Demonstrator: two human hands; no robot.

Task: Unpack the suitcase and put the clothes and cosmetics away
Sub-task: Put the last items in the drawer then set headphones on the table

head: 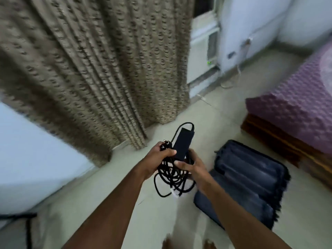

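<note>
Both my hands hold a black power adapter (183,143) with its tangled black cable (172,178) in front of me, above the floor. My left hand (159,159) grips the plug end and the near part of the brick. My right hand (192,168) grips the cable coils from the right, fingers curled round them. A dark blue suitcase (251,178) lies open on the floor to the right of my hands, its inside looking bare. The picture is blurred by motion.
A brown patterned curtain (93,65) hangs at the left and centre. A bed with a purple cover (294,108) on a wooden frame stands at the right. A white air cooler (203,56) stands by the far wall. A pale blue wall (36,153) is at the left.
</note>
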